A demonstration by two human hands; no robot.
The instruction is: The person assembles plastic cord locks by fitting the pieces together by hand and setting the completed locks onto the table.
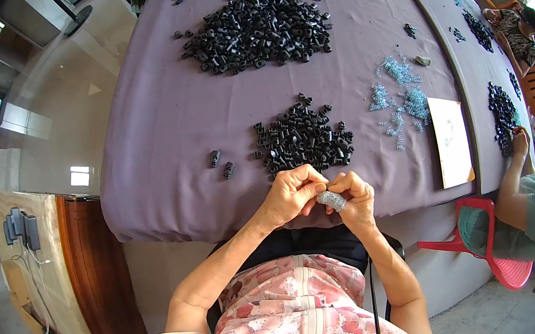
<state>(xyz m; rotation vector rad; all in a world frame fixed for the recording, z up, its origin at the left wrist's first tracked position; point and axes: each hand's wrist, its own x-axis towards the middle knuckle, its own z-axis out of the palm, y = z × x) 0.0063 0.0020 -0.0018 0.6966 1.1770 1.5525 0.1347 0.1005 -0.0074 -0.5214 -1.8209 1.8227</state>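
1. A smaller pile of black pieces (304, 138) is lying just beyond both hands.
2. The left hand (288, 194) and right hand (357, 200) are meeting, fingers bending inward; I cannot tell what they are grasping.
3. A silvery piece (331, 200) is showing between them, touching the right hand.
4. Beyond the left hand, two loose pieces (215, 157) are lying.
5. Blue coils (416, 101) are lying beyond the right hand, rightward.
6. A larger black pile (259, 29) is spreading farther out.

Glossy plastic pieces (304, 136), matt cloth (167, 119)
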